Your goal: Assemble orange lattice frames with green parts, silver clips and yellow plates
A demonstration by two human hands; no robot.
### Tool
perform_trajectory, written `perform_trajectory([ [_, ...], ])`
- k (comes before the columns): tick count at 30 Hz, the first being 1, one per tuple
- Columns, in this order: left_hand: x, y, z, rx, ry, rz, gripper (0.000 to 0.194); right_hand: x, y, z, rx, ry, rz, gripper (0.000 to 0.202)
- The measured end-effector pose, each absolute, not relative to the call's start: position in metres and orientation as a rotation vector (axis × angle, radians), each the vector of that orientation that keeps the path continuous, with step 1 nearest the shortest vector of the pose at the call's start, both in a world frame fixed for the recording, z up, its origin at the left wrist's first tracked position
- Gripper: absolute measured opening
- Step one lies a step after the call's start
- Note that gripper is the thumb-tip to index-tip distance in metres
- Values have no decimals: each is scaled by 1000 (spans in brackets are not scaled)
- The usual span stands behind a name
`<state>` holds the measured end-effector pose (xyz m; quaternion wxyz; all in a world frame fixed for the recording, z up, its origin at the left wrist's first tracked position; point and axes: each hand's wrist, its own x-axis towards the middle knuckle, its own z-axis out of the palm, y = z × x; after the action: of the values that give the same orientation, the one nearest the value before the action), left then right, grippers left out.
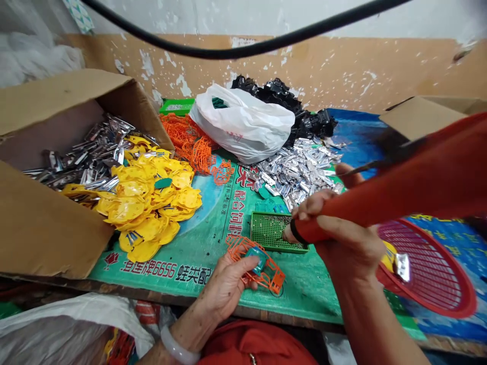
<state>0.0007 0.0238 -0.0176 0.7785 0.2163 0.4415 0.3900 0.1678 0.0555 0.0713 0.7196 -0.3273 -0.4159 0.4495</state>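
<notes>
Head cam: L hand [228, 281] pinched on orange frame [277, 279], teal part [259, 257] on it under the thumb; frame's nr mid of desk [304, 289] front edge, can't tell if touching the surface. R hand [352, 243] wrapped tight round red tool [365, 203], nose end by green tray [279, 248]. Yellow pcs [146, 195] piled twd desk L edge, partly in cardboard box [49, 218]. Silver pcs [300, 167] heaped behind tray, twd back edge, next to white bag [243, 121]. Red basket [472, 294] nr front edge, R side.
</notes>
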Motion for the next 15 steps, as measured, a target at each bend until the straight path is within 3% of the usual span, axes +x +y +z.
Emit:
perform_trajectory([
  [5, 1, 25, -17, 476, 918, 854, 31, 161, 35, 78, -650, -937, 1095, 58],
  [15, 1, 26, -17, 482, 892, 838, 33, 154, 32, 66, -639, -962, 1187, 47],
])
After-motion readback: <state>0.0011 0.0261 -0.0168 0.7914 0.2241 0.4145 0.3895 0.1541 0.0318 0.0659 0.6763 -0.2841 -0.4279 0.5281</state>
